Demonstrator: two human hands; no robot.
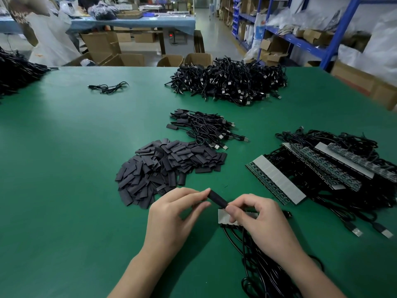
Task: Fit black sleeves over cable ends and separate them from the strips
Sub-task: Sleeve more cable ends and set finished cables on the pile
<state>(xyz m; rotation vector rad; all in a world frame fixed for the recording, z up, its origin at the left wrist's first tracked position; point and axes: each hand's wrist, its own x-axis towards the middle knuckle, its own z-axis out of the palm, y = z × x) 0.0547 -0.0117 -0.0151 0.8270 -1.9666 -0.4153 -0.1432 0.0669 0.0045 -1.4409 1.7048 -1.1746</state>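
A black sleeve (217,198) is held between both hands just above the green table (75,168). My left hand (171,218) pinches its upper left end with thumb and fingers. My right hand (257,220) grips its lower right end and presses on a short grey strip (223,216) whose black cables (264,272) trail toward me. A heap of loose flat black sleeves (167,168) lies just beyond my left hand. Longer strips with cables attached (277,181) lie stacked to the right.
A small pile of sleeved USB cables (206,127) lies past the sleeve heap, and a big tangle of cables (232,82) sits farther back. One loose cable (108,87) lies far left. Cardboard boxes, blue shelving and a person in white stand beyond the table.
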